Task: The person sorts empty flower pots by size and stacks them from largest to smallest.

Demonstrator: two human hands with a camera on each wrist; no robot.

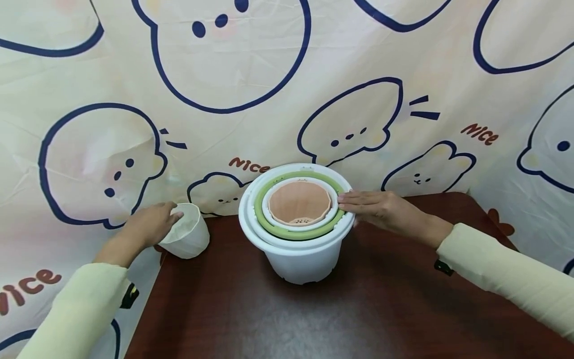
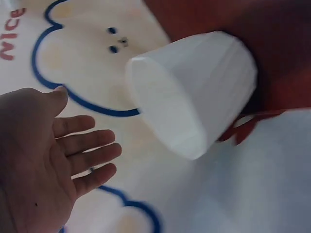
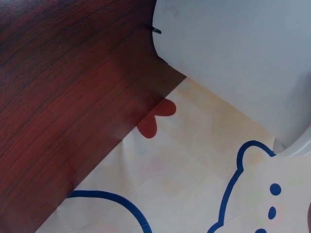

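Observation:
A small white faceted flowerpot (image 1: 194, 240) stands at the table's left edge in the head view. My left hand (image 1: 152, 223) is over its near-left side; in the left wrist view the fingers (image 2: 90, 158) are extended, apart from the pot's mouth. Mid-table stands a large white flowerpot (image 1: 305, 262) with smaller pots nested in it: a green one (image 1: 296, 233), a white one and a peach-coloured one (image 1: 299, 199) with drain holes, innermost. My right hand (image 1: 387, 212) touches the stack's right rim with straight fingers. The right wrist view shows the large pot's side (image 3: 233, 58), hardly any hand.
The dark red-brown wooden table (image 1: 251, 319) has its left edge close beside the small pot. A cream cloth (image 1: 251, 134) with blue cartoon outlines hangs behind the table and down its sides. Dark wrist devices show at both sleeves.

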